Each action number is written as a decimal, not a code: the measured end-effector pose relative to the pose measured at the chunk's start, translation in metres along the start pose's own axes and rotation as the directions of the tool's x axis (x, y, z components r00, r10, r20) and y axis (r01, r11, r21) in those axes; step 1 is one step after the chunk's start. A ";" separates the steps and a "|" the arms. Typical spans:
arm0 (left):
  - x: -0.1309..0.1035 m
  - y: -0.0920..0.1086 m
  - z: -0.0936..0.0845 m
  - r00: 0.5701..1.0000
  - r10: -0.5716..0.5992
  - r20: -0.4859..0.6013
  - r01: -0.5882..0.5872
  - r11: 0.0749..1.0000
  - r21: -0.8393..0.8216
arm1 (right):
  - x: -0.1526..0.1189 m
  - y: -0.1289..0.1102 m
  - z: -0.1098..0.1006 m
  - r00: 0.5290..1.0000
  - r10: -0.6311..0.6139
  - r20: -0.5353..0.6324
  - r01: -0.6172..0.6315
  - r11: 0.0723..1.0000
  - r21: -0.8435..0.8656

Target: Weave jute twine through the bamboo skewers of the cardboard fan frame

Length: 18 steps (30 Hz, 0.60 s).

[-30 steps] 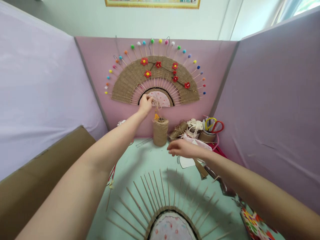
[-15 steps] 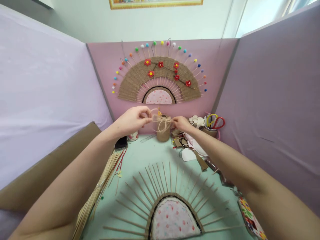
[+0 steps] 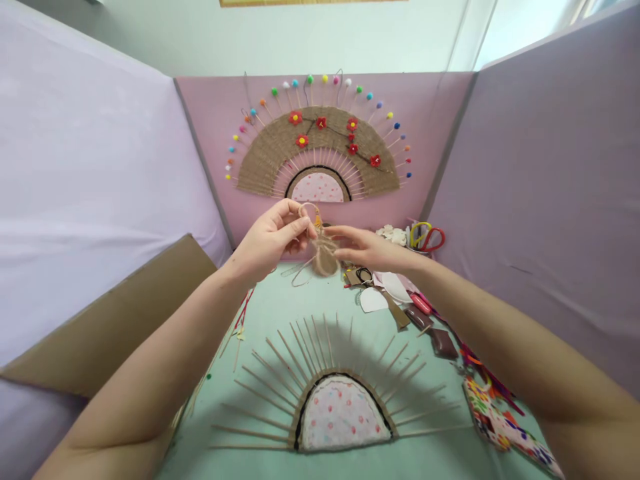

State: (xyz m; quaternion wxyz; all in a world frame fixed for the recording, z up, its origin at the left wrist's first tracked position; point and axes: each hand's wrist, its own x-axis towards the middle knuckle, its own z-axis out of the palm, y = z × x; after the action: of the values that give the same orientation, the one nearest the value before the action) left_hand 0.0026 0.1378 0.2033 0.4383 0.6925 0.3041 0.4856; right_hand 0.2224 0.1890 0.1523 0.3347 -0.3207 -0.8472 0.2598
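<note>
Pinched fingers of my left hand [image 3: 280, 233] hold tan twine [image 3: 325, 250], which hangs in loose loops between my hands. My right hand [image 3: 367, 247] is beside the twine with its fingers stretched and apart. Behind the loops, the twine spool is mostly hidden. Nearer to me on the table lies a half-round piece [image 3: 345, 417] with a pink dotted centre, a brown rim and thin sticks fanning outward.
A finished-looking woven fan [image 3: 280, 147] with red flowers and coloured balls is on the pink back panel. Scissors [image 3: 433, 237], white paper pieces [image 3: 373, 300] and packets lie at right. A brown board [image 3: 115, 320] leans at left.
My right hand has moved left toward my left hand, and its fingers have spread. The twine loops have bunched together. The view has shifted slightly.
</note>
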 end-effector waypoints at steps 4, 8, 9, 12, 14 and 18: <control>-0.004 -0.001 -0.014 1.000 0.007 0.024 -0.008 0.999 0.033 | 0.016 -0.012 0.022 0.995 -0.094 -0.029 0.091 0.992 -0.083; -0.014 -0.013 -0.036 0.998 -0.047 -0.029 0.048 0.998 0.043 | 0.017 0.003 0.014 0.985 0.063 -0.163 -0.075 0.995 -0.068; -0.016 -0.019 -0.043 0.996 -0.064 -0.065 0.067 0.997 0.037 | 0.015 0.008 0.007 0.974 0.128 -0.189 -0.134 0.991 -0.020; -0.021 -0.037 -0.063 0.978 -0.086 -0.191 0.100 0.993 0.065 | 0.001 0.014 -0.020 0.894 0.362 -0.264 -0.291 0.918 0.270; -0.024 -0.050 -0.076 0.967 -0.084 -0.240 0.117 0.985 0.127 | -0.010 0.007 -0.041 0.806 0.503 -0.313 -0.313 0.810 0.496; -0.027 -0.075 -0.093 0.974 -0.119 -0.192 0.169 0.948 0.270 | -0.036 -0.021 -0.091 0.685 0.570 -0.454 -0.193 0.743 0.641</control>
State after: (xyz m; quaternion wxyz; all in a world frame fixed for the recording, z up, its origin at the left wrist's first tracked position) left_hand -0.0935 0.1761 0.1376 0.3405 0.6794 0.4575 0.4617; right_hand 0.3018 0.1696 0.2098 0.6071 -0.4559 -0.4844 0.4346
